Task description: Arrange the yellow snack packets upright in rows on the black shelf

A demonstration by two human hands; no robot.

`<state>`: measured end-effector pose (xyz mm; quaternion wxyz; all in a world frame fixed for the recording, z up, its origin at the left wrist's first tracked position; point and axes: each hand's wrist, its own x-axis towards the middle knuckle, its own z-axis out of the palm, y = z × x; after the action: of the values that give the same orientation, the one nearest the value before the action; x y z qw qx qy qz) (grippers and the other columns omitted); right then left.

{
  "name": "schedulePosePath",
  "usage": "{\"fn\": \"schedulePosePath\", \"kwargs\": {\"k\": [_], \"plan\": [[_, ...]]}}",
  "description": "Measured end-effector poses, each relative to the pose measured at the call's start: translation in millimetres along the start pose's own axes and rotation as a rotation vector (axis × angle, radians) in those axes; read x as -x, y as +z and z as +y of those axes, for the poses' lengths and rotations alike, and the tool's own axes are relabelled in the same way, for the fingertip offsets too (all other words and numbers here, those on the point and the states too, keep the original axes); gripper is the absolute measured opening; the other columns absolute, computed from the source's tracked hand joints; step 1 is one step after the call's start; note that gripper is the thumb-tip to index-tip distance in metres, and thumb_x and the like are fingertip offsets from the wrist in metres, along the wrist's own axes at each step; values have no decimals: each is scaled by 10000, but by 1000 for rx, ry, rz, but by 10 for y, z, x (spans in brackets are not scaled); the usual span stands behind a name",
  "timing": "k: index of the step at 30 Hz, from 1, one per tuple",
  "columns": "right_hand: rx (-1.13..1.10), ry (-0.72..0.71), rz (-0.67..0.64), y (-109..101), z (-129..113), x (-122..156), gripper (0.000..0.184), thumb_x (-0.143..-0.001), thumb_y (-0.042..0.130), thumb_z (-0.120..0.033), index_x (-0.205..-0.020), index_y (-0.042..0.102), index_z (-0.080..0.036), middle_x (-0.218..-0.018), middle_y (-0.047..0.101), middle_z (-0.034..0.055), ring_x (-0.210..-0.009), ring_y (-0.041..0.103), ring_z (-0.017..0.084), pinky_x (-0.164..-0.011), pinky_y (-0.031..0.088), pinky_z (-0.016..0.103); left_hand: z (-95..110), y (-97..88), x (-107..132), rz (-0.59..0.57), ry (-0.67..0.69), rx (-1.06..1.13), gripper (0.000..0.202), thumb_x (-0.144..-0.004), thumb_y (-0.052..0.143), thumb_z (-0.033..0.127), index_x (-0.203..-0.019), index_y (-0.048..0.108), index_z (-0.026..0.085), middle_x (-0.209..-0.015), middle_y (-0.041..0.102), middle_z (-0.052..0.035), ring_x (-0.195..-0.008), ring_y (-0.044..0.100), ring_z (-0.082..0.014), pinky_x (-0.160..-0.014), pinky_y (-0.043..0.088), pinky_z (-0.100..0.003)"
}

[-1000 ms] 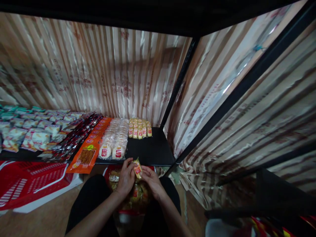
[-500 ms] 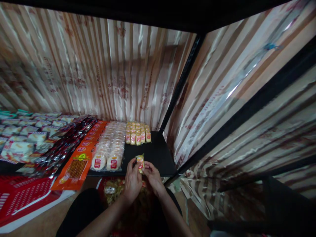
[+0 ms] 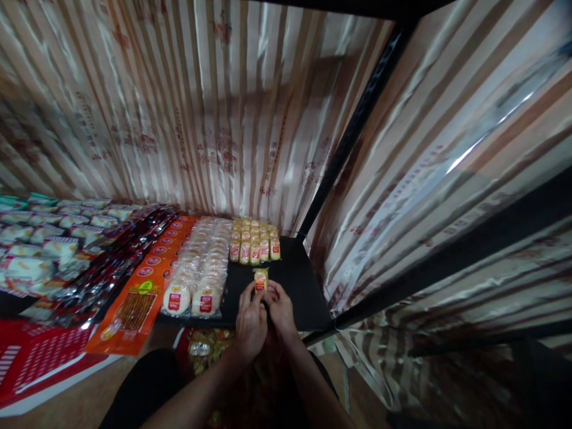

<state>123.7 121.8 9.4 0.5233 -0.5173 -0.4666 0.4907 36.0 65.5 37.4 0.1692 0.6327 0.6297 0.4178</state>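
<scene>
Between my two hands is a small wrapped snack cake (image 3: 261,279), yellow with a red label, held upright over the front of the black shelf (image 3: 295,280). My left hand (image 3: 251,319) grips it from the left, fingers closed on its lower part. From the right, my right hand (image 3: 280,307) pinches its lower edge. Just beyond stand tight rows of the same yellow wrapped cakes (image 3: 254,251). Left of them lie two rows of round white crackers (image 3: 205,301) in clear wrappers.
An orange snack bag (image 3: 134,310), dark shiny packets (image 3: 120,262) and white packets (image 3: 62,244) fill the shelf's left side. Below are a red basket (image 3: 49,351) and a container of wrapped snacks (image 3: 201,348). A black post (image 3: 348,137) rises at the back corner, before striped curtains.
My hands have moved forward with the snack cake, closer to the rows of yellow cakes. The cake's label now faces me more squarely. The view has shifted slightly.
</scene>
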Motion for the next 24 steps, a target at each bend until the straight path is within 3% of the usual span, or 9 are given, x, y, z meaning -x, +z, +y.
{"fn": "schedulePosePath", "kwargs": {"k": [10,24], "plan": [[279,-172,197,-80,19,-490,317,-689,558,-307,-967,626,-170,-904,627,72,-784,610,175,-771,493,320,-27,311,-392,-114,-41,-8,421,-859,318,207,-1219,509,102,-1304,498,-122,-1229,423,-194,-1062,332,-374],[382,-221,256,50,104,-736,342,-734,507,-357,-985,623,-155,-919,601,91,-801,583,196,-777,462,327,-205,415,-645,-97,5,-42,439,-881,280,265,-1208,517,93,-1315,487,-141,-1234,425,-198,-1055,341,-394]]}}
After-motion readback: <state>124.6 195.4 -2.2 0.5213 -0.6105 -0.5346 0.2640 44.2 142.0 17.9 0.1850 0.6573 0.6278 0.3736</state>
